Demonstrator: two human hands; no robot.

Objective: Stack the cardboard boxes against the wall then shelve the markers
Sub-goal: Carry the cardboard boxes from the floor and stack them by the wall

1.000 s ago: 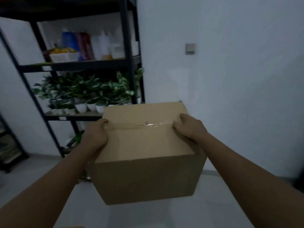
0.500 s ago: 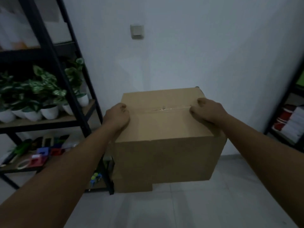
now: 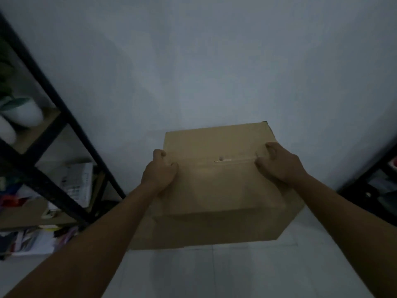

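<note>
Wall (image 3: 214, 72) behind box (image 3: 217, 190), between hands.

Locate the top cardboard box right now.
In the head view, the brown cardboard box sits centre frame atop a larger cardboard box by the white wall, gripped by both hands, left and right.

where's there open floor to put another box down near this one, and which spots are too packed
Bare pale tiled floor lies in front of the brown cardboard boxes, between the arms. Both hands, left hand and right hand, grip the top box. The black metal shelf rack on the left is crowded with papers and white pots; another dark rack hems the right.
</note>
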